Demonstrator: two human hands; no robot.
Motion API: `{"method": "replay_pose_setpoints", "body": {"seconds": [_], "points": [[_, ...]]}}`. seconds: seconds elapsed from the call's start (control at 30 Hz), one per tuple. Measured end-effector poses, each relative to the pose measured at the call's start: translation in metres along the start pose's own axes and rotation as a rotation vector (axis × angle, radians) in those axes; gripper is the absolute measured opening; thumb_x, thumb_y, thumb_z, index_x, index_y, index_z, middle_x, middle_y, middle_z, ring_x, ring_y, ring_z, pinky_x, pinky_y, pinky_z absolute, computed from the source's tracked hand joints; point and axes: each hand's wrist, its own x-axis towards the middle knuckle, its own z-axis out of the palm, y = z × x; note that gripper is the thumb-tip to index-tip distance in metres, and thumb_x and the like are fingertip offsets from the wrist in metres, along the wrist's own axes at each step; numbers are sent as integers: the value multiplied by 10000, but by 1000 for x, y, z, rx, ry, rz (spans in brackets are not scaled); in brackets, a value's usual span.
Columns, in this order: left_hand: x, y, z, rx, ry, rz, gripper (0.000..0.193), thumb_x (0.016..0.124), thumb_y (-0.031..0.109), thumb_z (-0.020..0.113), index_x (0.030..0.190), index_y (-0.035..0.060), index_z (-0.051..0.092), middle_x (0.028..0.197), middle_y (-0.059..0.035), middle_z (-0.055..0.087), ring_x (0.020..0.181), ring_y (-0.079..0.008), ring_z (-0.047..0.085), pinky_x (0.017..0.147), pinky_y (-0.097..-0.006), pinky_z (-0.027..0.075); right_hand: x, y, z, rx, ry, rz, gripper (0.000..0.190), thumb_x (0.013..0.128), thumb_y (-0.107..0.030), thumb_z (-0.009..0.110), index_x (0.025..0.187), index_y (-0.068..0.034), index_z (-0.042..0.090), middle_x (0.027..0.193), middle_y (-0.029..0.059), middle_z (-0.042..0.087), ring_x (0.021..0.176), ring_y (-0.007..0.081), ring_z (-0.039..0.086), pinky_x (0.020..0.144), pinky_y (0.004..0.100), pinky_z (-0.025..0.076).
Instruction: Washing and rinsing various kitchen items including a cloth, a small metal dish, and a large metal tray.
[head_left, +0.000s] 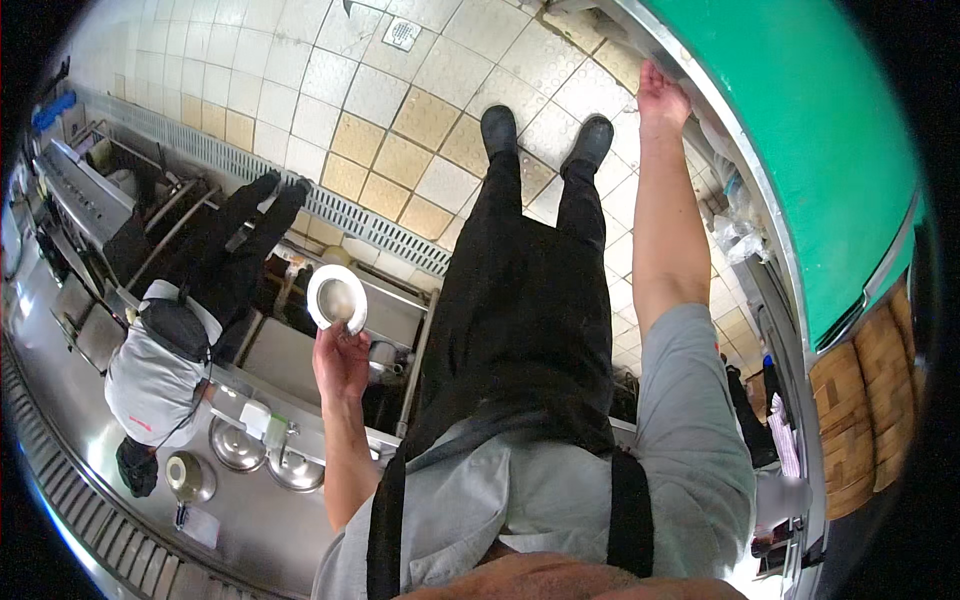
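Note:
My left hand (343, 361) grips the near edge of a small round bowl (315, 300) with a wide white rim. Inside the bowl is something pale and brownish, too blurred to name. My right arm stretches forward, and my right hand (663, 97) has its fingers loosely extended, with nothing visible in it. That hand is beside the metal edge of a green-topped surface (810, 150); whether it touches the edge I cannot tell. Below me are my black apron (525, 322) and dark shoes (499, 131) on the tiled floor.
A co-worker (157, 367) in a light shirt stands at the steel counter (255, 525) on the left, near metal bowls (237, 444) and a pan (187, 476). A floor drain grate (360, 217) runs along that side. Woven brown panels (862, 397) and plastic bags (739, 232) are on the right.

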Motion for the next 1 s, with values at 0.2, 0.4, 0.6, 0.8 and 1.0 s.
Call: {"method": "replay_pose_setpoints", "body": {"seconds": [0.2, 0.4, 0.6, 0.8, 1.0], "points": [[0, 0, 9, 21, 23, 19, 313, 927, 29, 532, 1236, 77, 529, 1096, -56, 650, 858, -155, 648, 707, -321, 537, -34, 3, -9, -141, 193, -25, 162, 907, -172, 572, 1030, -66, 558, 964, 111, 632, 834, 239, 602, 757, 407, 530], [18, -9, 46, 151, -36, 38, 270, 941, 54, 551, 1210, 65, 542, 1033, -49, 654, 818, -136, 636, 695, -321, 535, -107, 5, -65, -154, 111, 94, 237, 910, -155, 612, 1112, -50, 543, 1096, 102, 613, 955, 225, 607, 828, 390, 511], [51, -25, 138, 321, -403, 90, 257, 979, 75, 534, 1233, 35, 539, 1133, -93, 641, 995, -203, 658, 807, -374, 601, -168, 7, -112, -250, 127, 231, 301, 931, -167, 633, 1160, -16, 506, 1141, 111, 599, 982, 244, 605, 841, 429, 535], [14, -44, 268, 878, -1052, 857, 506, 937, -26, 533, 1426, 63, 439, 1370, -204, 523, 1139, -278, 623, 870, -331, 563, -223, 2, -134, -656, -72, 395, 364, 952, -140, 611, 1258, -39, 443, 1215, 113, 554, 1045, 230, 604, 856, 404, 560], [132, -158, 351, 1389, -1102, 1793, 515, 858, 158, 600, 1363, 238, 536, 1340, -197, 536, 1069, -286, 662, 788, -336, 594, -226, -26, -132, -914, -181, 472, 675, 955, -181, 627, 1492, -31, 245, 1318, 165, 529, 1077, 236, 606, 882, 380, 546]]}}
